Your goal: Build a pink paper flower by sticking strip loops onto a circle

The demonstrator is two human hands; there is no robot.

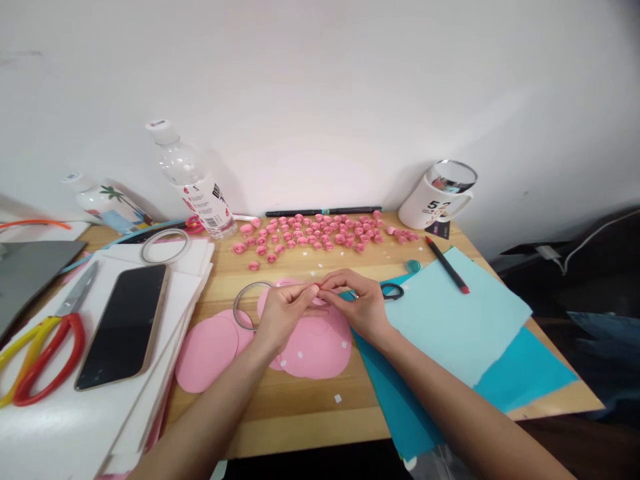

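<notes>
Pink circles (317, 353), pale-blue sheet (440, 320)

Counted more than forty pink paper rosettes (299, 234), too tightly clustered for an exact figure. Found at least four pink paper discs (207, 353), overlaps preventing a full tally. Logged two bottles (196, 190), two grey rings (144, 250), one mug (420, 205), one phone (125, 327), one pair of red-and-yellow scissors (64, 323), one red-tipped pen (449, 266) and one pale blue sheet (450, 320).

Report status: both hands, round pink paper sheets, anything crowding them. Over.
Left hand, right hand meeting; grip details hidden. Round pink paper sheets lying beneath on brown wooden tabletop. Thin grey ring partly behind left hand, black loop handle beside right.
</notes>
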